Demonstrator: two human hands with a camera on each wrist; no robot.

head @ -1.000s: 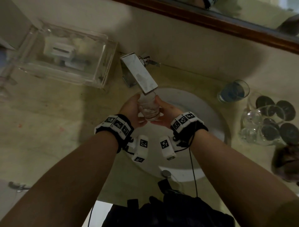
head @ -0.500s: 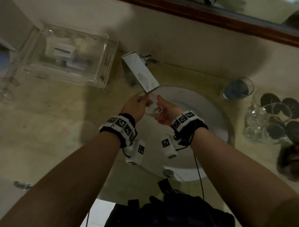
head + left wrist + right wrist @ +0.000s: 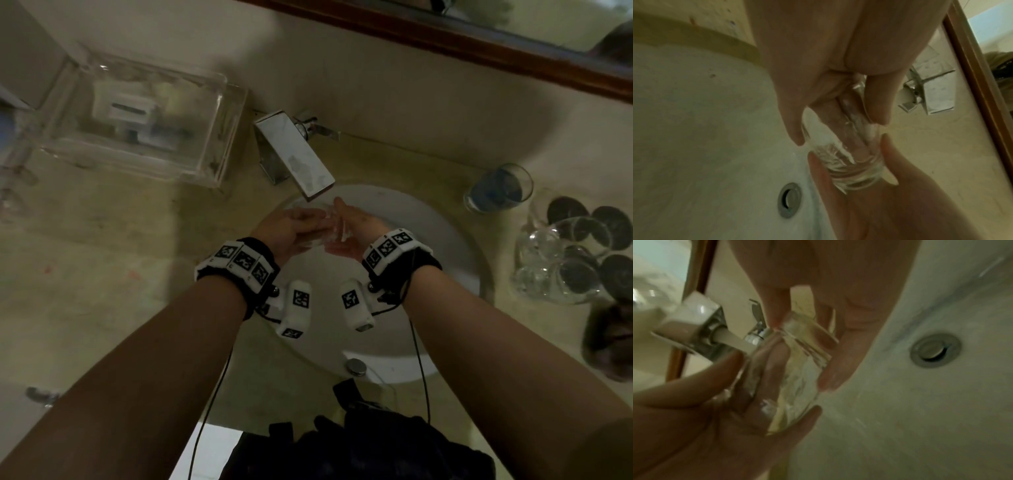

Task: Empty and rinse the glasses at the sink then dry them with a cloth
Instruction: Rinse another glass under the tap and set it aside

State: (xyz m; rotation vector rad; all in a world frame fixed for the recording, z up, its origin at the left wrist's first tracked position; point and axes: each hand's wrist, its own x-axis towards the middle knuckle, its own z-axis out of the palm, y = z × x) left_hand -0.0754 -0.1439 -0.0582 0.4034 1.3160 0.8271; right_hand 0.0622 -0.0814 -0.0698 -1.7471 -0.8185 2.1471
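Under the tap (image 3: 301,161), over the white sink (image 3: 445,240), a clear glass (image 3: 330,224) is held between both hands and has been tipped from near upright a second ago onto its side. The left hand (image 3: 291,228) is closed around the rim end, with fingers (image 3: 844,129) that appear, through wet and blurred glass, to be pushed inside it; the right hand (image 3: 356,229) is curled around the thick base. A stream of water is seen running onto the glass in the right wrist view. Rinsing is judged to be under way, with the inside being rubbed. On the table (image 3: 120,274) to the right, more glasses (image 3: 561,263) and a blue-tinted glass (image 3: 498,188) are left waiting; drying is not yet begun.
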